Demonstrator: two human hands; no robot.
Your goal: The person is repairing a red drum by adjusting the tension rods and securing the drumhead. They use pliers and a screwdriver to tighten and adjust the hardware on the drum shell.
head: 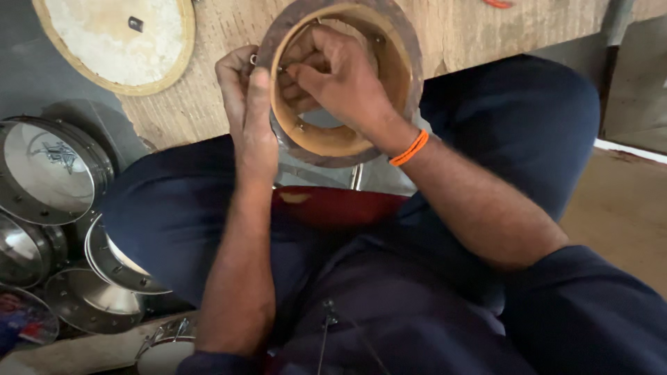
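A round wooden drum shell, dark brown outside and pale yellow inside, is held up over my lap. My left hand grips its left rim, thumb along the edge, with a small metal ring showing by the fingers. My right hand reaches inside the shell, fingers pinched together against the inner wall near the left rim; what they pinch is too small to tell. An orange band circles my right wrist. Below the shell a red drum body with a metal bar rests between my legs.
A wooden board lies ahead under the shell, with a round pale drum skin at its top left. Several shiny metal drums and hoops crowd the floor at my left. A tan floor shows at the right.
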